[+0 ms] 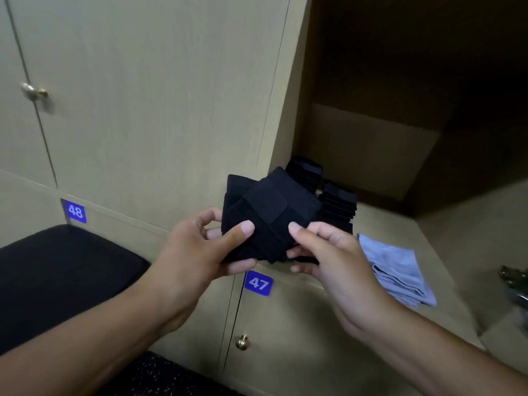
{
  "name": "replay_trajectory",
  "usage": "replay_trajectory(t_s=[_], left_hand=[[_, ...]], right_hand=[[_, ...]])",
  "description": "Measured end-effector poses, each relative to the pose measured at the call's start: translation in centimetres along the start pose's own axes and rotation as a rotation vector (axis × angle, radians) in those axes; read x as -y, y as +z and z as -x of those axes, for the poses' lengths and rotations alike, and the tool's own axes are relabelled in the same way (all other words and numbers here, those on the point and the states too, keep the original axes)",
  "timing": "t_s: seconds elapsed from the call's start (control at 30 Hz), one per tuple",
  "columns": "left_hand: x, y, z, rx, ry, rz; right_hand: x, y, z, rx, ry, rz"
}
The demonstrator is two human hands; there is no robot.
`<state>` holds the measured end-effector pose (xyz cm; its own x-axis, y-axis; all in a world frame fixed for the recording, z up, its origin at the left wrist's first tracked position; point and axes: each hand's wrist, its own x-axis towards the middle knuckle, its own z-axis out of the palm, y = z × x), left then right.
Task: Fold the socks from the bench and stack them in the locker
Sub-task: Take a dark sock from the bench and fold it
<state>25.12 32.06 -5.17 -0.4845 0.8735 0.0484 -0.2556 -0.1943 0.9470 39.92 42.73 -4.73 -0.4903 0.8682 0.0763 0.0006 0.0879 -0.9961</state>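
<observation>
Both hands are pinching a black folded sock bundle (268, 212) mid-frame: left hand (200, 250) at its 8 o'clock, right hand (328, 252) at 4 o'clock. Stacked black socks (338, 202) are sitting in the open locker (400, 155) at 1 o'clock.

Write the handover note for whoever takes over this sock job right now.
Left hand: thumb on top, pinching the folded black sock.
Right hand: pinching the same sock's right edge.
Sock is held in the air before the open locker.
Done: two stacks of folded black socks stand inside, beside a blue cloth.
Left: stack this sock. The bench shows no socks in view.
</observation>
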Motion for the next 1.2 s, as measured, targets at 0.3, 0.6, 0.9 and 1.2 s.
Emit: replay_trajectory(t_s=[0.3, 0.6, 0.9, 1.2], left_hand=[[0.8, 0.4, -1.0, -0.053, 0.006, -0.139], [1.4, 0.3, -1.4, -0.036, 0.005, -0.224], [1.9, 0.3, -2.1, -0.05, 0.033, -0.279], [2.3, 0.8, -2.5, -0.046, 0.041, -0.274]], right_hand=[[2.0, -4.4, -3.7, -0.156, -0.026, -0.132], [2.8, -12.2, -12.5, -0.32, 0.022, -0.078], [0.5, -15.2, -19.3, -0.15, 0.108, 0.108], [-1.3, -15.9, -21.6, -0.194, 0.185, -0.013]])
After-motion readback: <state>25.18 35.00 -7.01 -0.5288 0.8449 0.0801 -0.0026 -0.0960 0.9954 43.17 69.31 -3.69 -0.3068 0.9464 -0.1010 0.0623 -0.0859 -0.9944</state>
